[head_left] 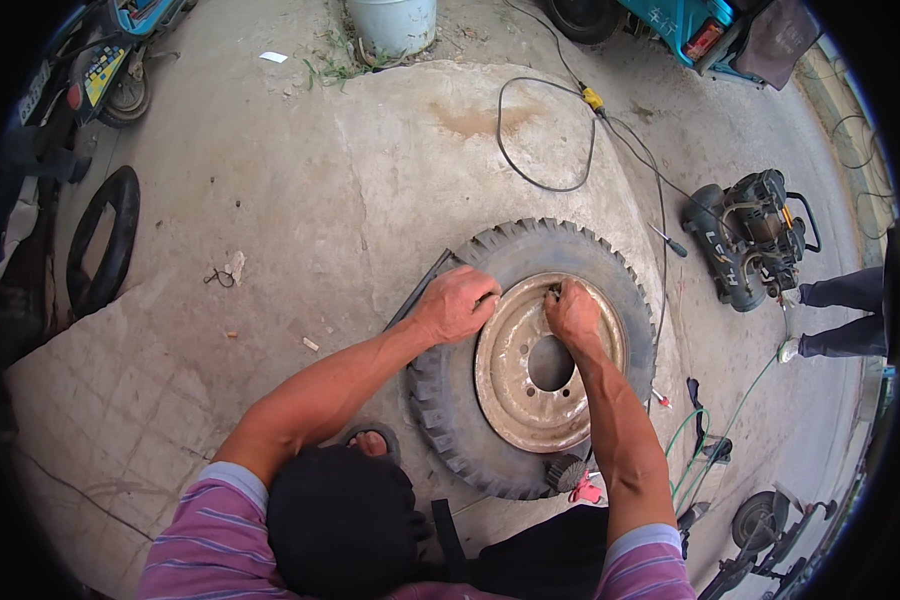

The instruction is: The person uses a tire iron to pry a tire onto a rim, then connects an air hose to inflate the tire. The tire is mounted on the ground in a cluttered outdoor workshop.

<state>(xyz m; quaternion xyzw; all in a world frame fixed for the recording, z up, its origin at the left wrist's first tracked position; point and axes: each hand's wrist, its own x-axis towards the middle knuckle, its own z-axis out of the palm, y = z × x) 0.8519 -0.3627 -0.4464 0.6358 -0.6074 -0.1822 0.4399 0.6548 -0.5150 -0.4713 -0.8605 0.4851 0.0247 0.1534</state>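
Note:
A large dark tyre (448,425) with chunky tread lies flat on the concrete before me, with a dirty beige steel rim (510,400) set in it. My left hand (457,305) is closed at the rim's upper left edge, its curled fingers hiding whatever they grip. Over the upper part of the rim, my right hand (574,315) pinches at something small and dark. A long dark bar (420,288) runs out past the tyre, partly behind my left forearm. By the tyre's near edge sit a dark ridged round piece (565,472) and a red-pink part (586,489).
An air compressor (755,240) stands to the right, near another person's legs (840,315). A screwdriver (670,240), a cable with a yellow connector (592,98) and a green hose (755,390) lie around. At left is a black inner tube (118,245); a pale bucket (394,25) stands far ahead.

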